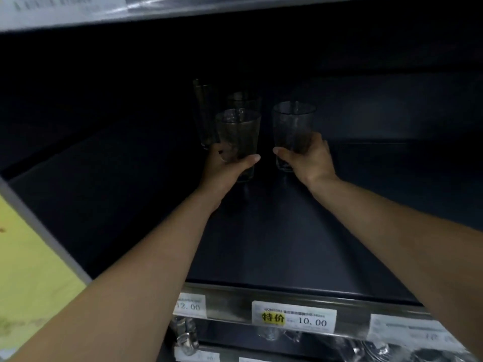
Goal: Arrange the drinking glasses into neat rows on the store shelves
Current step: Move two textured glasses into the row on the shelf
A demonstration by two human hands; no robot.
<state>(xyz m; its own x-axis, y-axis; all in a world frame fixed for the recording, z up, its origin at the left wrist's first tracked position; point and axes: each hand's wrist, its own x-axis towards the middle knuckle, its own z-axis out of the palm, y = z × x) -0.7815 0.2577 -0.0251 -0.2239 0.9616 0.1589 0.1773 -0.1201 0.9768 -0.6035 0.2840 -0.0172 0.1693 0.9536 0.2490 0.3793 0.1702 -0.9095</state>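
A glass in each hand, deep on the dark shelf [287, 244]: a knock is the risk.
The left hand [222, 168] curls thumb and fingers round the left glass [237, 134], just in front of two back glasses [244, 100]. The right hand [311, 158] wraps the right glass [292, 124] low down, close beside the left one. Whether either base touches the shelf cannot be told. Pushed further in, the left glass could strike the back ones, and the gloom makes a misjudged set-down likely.
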